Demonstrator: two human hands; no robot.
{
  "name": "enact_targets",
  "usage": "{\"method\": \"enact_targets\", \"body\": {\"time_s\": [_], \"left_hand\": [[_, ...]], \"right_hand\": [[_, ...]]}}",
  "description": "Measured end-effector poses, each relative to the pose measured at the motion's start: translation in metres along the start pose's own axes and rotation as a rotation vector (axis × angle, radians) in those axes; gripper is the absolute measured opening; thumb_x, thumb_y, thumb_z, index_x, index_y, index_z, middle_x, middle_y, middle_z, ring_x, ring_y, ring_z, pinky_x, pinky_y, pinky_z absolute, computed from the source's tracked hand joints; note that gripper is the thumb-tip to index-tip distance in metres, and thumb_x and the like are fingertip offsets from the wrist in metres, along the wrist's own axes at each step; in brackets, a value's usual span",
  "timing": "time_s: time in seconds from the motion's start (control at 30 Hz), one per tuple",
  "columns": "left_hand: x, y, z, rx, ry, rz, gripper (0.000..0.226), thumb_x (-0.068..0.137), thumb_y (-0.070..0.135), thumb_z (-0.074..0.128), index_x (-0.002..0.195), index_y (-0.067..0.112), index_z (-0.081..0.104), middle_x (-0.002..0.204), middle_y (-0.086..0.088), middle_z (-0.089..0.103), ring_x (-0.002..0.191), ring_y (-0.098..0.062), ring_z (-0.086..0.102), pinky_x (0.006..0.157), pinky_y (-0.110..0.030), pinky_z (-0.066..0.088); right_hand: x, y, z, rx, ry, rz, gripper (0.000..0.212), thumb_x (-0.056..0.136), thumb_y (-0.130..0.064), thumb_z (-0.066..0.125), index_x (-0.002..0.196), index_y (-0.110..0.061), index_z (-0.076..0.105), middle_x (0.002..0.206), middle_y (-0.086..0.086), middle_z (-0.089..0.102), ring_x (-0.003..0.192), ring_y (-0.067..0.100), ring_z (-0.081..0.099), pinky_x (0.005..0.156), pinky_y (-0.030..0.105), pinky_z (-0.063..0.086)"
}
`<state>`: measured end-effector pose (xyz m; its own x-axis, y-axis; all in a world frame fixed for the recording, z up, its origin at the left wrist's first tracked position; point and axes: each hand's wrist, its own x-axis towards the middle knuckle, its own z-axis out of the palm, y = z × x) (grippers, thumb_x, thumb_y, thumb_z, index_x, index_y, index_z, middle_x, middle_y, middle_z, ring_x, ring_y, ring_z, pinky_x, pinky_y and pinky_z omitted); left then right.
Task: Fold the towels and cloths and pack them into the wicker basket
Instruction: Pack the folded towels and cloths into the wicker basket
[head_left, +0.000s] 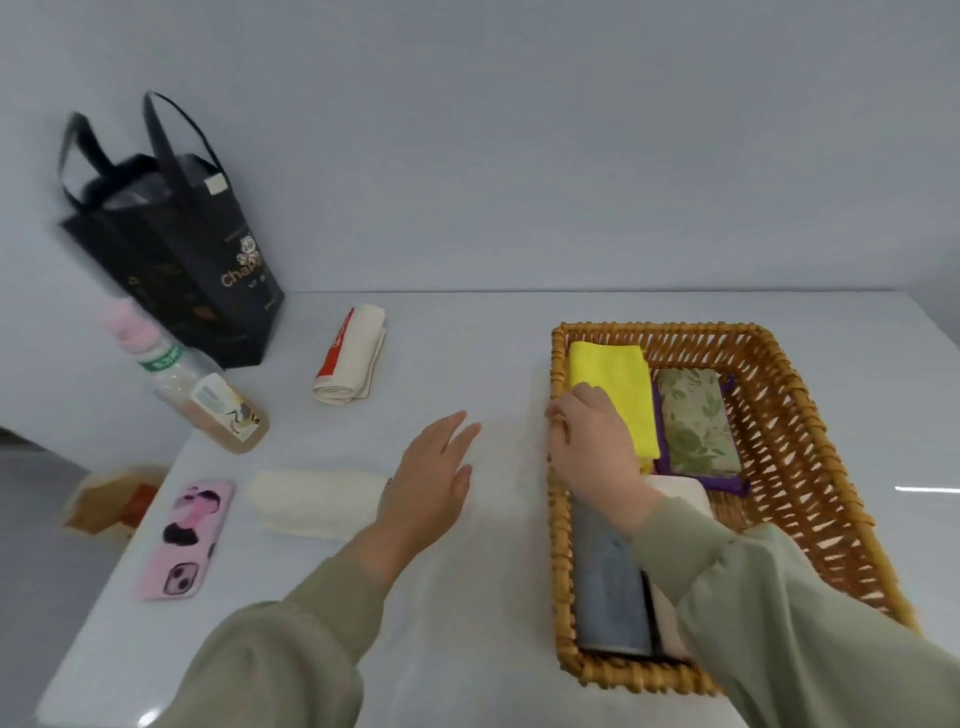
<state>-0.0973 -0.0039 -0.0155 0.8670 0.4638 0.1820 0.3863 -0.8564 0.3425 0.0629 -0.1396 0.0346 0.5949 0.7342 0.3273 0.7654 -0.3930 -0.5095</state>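
Your right grip (592, 447) sits at the left rim of the wicker basket (779, 374), fingers curled over the near end of the yellow cloth (613, 384). You cannot tell from here whether it pinches the rim or the cloth. It looks placed either to steady the basket or to tuck that cloth flat against the wall.

Your left grip (436, 467) hovers spread and empty above the worktop (467, 649), just right of the folded cream towel (317, 501), which is likely the next piece to take.

The packed pieces line the basket's left half: the yellow cloth, a leaf-print cloth (696, 421) beside it, then a white towel (680, 493) and a grey towel (608, 587) nearer you. The right half shows bare weave, so there is room there. A second folded cloth with a red stripe (350, 353) lies farther back on the worktop.

Mind the phone (187, 540) just beside the cream towel's left end, and the bottle (208, 400) near the worktop's left edge. The open middle gives you the clean path to the basket.
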Motion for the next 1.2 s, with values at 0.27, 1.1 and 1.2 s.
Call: {"method": "enact_targets", "body": {"time_s": [0.27,1.1,1.2], "left_hand": [[-0.02,-0.124,-0.027,0.004,-0.454,-0.347,0.059,0.097,0.031,0.049,0.15,0.022,0.024,0.158,-0.001,0.02,0.147,-0.019,0.009,0.118,-0.033,0.011],[0.056,-0.103,-0.046,-1.048,-0.619,-0.532,0.075,0.057,0.026,0.081,0.127,0.024,0.053,0.118,-0.003,0.065,0.111,-0.024,0.061,0.094,-0.041,0.051],[0.073,-0.069,-0.061,-1.317,-0.555,-0.462,0.072,0.054,0.026,0.08,0.122,0.016,0.057,0.111,-0.005,0.07,0.105,-0.022,0.066,0.084,-0.036,0.055]], "right_hand": [[0.002,-0.061,0.084,-0.049,-0.328,-0.166,0.028,0.08,0.001,0.05,0.104,-0.007,0.063,0.11,0.007,0.057,0.104,0.028,0.049,0.088,0.035,0.044],[0.055,-0.042,0.041,0.781,-0.3,0.603,0.02,0.092,-0.002,0.049,0.091,-0.013,0.065,0.095,0.005,0.066,0.085,0.014,0.063,0.07,0.026,0.049],[0.062,-0.028,0.026,0.883,-0.155,0.677,0.017,0.096,-0.015,0.047,0.098,-0.016,0.064,0.104,0.004,0.063,0.093,0.015,0.059,0.075,0.029,0.044]]}}
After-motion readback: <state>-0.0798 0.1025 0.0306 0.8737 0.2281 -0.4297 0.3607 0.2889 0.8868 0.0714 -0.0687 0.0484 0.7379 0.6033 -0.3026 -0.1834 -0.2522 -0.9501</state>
